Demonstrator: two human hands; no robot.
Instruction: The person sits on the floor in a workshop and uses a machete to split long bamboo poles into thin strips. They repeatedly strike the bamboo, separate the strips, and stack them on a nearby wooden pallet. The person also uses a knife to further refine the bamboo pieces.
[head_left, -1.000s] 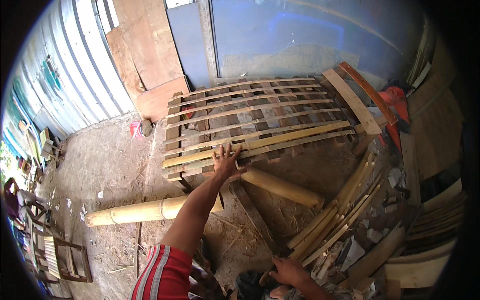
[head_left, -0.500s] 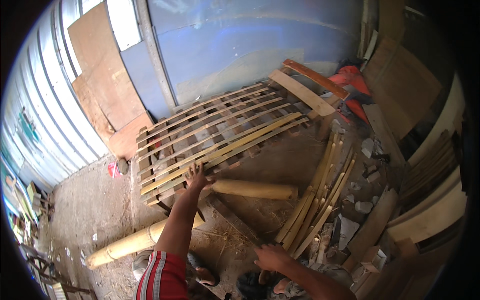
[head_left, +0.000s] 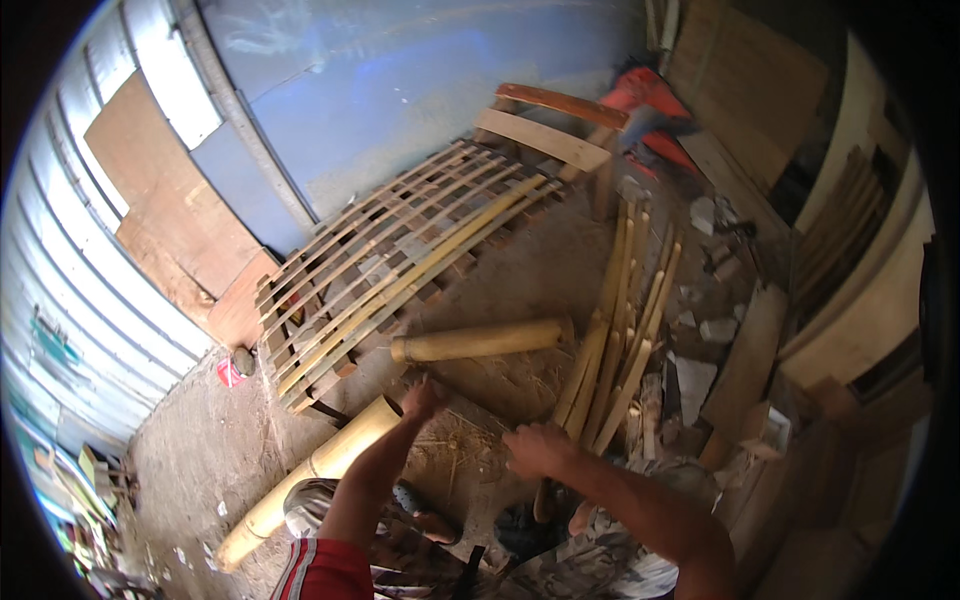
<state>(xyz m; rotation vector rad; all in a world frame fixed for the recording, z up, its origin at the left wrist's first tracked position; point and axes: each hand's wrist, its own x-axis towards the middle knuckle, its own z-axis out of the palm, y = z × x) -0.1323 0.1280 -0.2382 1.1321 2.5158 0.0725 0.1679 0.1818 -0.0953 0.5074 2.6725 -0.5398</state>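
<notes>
Lower centre, the right hand (head_left: 538, 450) curls near the dark bar (head_left: 475, 408), its grip, like that of the left hand (head_left: 425, 398), unclear, while the slatted frame (head_left: 440, 257), upper left of centre, now lies released.

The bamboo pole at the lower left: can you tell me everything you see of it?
The bamboo pole looks thick, round and pale yellow, with a ringed joint partway along. It appears to lie on the dirt floor, slanting up and right in the view, its upper end, seemingly hollow, near the left hand. I can't tell whether they touch. Patterned clothing overlaps one side.
</notes>
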